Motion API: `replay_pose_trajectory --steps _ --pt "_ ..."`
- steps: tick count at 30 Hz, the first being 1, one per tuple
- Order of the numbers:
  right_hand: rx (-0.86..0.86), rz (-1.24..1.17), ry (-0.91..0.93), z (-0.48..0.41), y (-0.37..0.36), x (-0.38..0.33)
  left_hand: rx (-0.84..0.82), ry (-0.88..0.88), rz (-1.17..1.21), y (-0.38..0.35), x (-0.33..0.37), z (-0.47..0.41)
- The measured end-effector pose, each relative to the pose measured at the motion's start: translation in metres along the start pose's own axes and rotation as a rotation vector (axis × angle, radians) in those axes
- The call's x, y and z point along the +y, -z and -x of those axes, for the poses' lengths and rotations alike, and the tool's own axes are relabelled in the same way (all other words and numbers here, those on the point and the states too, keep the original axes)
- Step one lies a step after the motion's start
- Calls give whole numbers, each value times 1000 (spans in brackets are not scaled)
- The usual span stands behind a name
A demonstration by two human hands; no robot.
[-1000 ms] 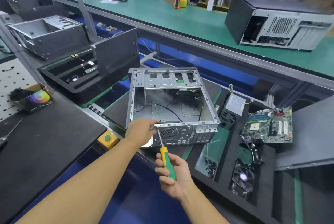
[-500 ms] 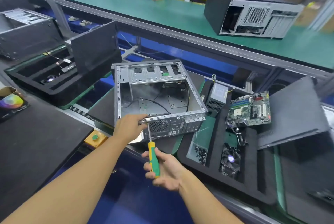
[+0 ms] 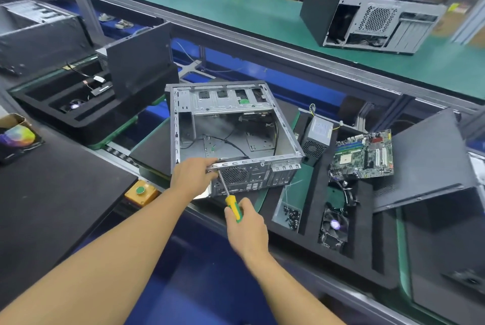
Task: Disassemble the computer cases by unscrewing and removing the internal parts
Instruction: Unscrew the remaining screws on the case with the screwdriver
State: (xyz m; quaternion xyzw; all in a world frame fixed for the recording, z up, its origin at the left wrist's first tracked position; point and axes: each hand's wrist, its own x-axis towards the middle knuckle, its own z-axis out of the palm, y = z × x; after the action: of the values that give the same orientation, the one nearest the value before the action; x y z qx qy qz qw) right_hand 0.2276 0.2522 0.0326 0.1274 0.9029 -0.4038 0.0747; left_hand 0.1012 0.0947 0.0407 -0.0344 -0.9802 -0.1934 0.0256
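Open, gutted grey computer case (image 3: 231, 125) with loose black cables inside.

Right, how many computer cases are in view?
3: open case the left hand holds, black case on the green bench, grey case far left; others may be hidden.

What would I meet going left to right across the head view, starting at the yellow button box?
Button box → open case → power supply → motherboard → side panel.
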Motion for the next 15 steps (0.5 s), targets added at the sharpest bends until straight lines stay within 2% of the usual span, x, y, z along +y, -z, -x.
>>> replay_pose_trajectory --steps 2,6,9,12,15 --pt "-160 -196 -79 -3 0 -3 0 -12 -6 -1 -1 1" --pt "-491 -697 -426 -11 13 -7 -49 -5 -1 0 -5 -6" --pt "-659 -891 -461 -9 19 0 -70 -31 2 0 -7 -8" --pt "-605 -922 -367 -2 18 0 -59 -41 4 -1 -8 -7" --pt "-509 -763 -282 5 15 0 -27 -64 -12 -3 -7 -3"
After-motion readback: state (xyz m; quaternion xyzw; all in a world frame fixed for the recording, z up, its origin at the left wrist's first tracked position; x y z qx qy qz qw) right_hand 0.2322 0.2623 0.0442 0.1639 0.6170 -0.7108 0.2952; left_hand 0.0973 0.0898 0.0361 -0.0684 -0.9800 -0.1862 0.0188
